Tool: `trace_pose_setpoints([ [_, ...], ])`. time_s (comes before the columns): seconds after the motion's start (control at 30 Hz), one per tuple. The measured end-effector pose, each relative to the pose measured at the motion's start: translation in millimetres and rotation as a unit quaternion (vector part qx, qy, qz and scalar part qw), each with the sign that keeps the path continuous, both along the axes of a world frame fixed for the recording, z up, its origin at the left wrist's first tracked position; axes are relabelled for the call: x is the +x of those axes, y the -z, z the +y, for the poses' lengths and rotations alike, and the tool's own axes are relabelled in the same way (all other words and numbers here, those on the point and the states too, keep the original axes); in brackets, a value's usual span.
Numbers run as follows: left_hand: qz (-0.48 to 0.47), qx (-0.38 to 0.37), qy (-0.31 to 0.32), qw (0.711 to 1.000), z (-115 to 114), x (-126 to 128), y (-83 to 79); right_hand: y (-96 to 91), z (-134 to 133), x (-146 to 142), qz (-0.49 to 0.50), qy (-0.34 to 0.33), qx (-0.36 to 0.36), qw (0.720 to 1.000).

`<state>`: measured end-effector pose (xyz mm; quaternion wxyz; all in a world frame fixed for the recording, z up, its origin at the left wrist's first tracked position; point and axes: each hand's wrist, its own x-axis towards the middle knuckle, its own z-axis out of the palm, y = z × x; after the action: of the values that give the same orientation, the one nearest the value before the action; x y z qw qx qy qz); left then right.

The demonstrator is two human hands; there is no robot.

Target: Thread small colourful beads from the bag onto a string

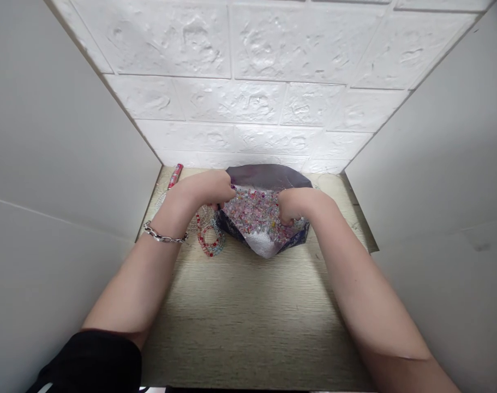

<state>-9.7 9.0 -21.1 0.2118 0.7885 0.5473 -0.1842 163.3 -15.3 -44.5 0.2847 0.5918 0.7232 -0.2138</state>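
An open foil bag lies at the back of a light wooden desk, its silver inside heaped with small pink and mixed-colour beads. My left hand is closed in a pinch at the bag's left edge; what its fingertips hold is too small to name. A chain bracelet circles that wrist. My right hand is curled, its fingers down in the beads on the right side of the heap. A finished beaded strand in red and pale beads lies coiled on the desk just below my left hand.
A red tube-like item lies at the desk's back left corner. A clear round container stands at the back right. White panels close in both sides, and a white brick-pattern wall stands behind.
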Motion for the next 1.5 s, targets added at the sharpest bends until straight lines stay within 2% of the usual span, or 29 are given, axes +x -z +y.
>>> trace_pose_setpoints([
  [0.37,0.005,0.016,0.005,1.0,0.5,-1.6,2.0,-2.2,-6.8,-7.4,-0.005,0.036,0.011,0.999],
  [0.53,-0.001,0.026,0.022,0.999,-2.2,0.6,-0.6,4.5,-9.5,-13.9,-0.009,0.021,0.05,0.998],
  [0.67,-0.033,0.033,0.015,0.999,-3.9,1.4,-3.9,1.2,-12.8,-17.1,-0.012,0.016,0.055,0.998],
  [0.73,-0.072,0.056,0.02,0.996,-4.8,1.8,-5.8,-3.7,-12.7,-15.0,0.004,0.009,0.054,0.998],
  [0.83,-0.128,0.133,0.03,0.982,-6.1,3.1,-8.0,-9.2,-9.9,-7.9,0.043,0.018,0.066,0.997],
  [1.0,-0.216,0.2,0.025,0.955,-8.9,8.7,-11.1,-7.8,-4.2,0.1,0.086,0.047,0.088,0.991],
  [1.1,-0.293,0.19,-0.005,0.937,-12.3,14.4,-14.1,-8.3,-3.9,-0.1,0.109,0.042,0.107,0.987],
  [1.27,-0.403,0.113,-0.049,0.907,-20.6,19.7,-22.8,-13.7,-2.9,4.0,0.142,0.026,0.132,0.981],
  [1.5,-0.4,0.12,-0.084,0.905,-27.5,7.7,-39.5,-21.1,-0.9,15.4,0.169,0.015,0.163,0.972],
])
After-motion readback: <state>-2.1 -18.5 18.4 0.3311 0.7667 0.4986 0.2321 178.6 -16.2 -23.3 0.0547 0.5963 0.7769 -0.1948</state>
